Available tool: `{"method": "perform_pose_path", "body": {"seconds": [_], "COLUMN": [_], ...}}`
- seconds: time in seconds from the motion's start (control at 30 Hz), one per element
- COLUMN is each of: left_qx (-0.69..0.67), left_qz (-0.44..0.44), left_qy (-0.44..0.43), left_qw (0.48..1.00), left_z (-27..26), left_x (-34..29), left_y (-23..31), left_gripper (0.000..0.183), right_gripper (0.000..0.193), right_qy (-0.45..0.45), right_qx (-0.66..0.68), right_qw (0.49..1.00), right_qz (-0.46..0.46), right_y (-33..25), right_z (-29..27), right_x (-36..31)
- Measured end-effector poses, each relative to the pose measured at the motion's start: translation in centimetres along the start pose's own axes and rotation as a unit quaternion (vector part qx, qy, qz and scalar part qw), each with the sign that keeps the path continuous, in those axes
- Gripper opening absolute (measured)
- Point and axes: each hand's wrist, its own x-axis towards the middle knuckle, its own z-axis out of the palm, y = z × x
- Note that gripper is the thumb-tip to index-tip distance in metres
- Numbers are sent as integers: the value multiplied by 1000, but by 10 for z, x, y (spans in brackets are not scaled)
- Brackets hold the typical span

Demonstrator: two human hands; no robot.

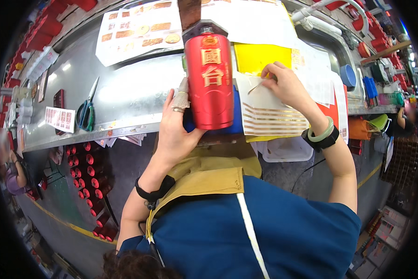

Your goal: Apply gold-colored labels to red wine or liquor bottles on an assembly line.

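Observation:
A red metallic bottle [211, 88] with raised gold characters lies on its side at the table's near edge, its base toward me. My left hand [176, 135] holds it along its left side, thumb by the base; a pale cloth-like cover [182, 95] wraps one finger. My right hand [283, 83] is closed in a pinch on a thin narrow strip [254, 88], just above a white backing sheet [274, 109] lined with gold strips. Blue material [237, 111] shows beneath the bottle, mostly hidden by it.
Scissors [86, 111] with dark handles lie on the metal table [139, 88] at left, beside a small label sheet [60, 119]. A sheet of gold stickers [141, 30] lies farther back. Yellow sheet [262, 58] and blue cup [347, 76] are at right. Several red bottles [90, 172] stand below left.

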Motion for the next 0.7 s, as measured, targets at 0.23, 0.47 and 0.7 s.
{"method": "perform_pose_path", "body": {"seconds": [0.23,0.47,0.7], "left_qx": [56,35,-55], "left_qz": [57,30,-24], "left_qy": [106,65,23], "left_qw": [991,997,998], "left_z": [-1,5,0], "left_x": [1,1,-9], "left_y": [20,19,21], "left_gripper": [94,98,100], "right_gripper": [12,11,10], "right_qy": [107,57,-16], "right_qx": [79,238,335], "right_qw": [990,970,942], "right_qz": [56,-8,5], "right_y": [-23,-115,-138], "right_z": [-13,-24,4], "right_x": [-16,-70,-72]}}
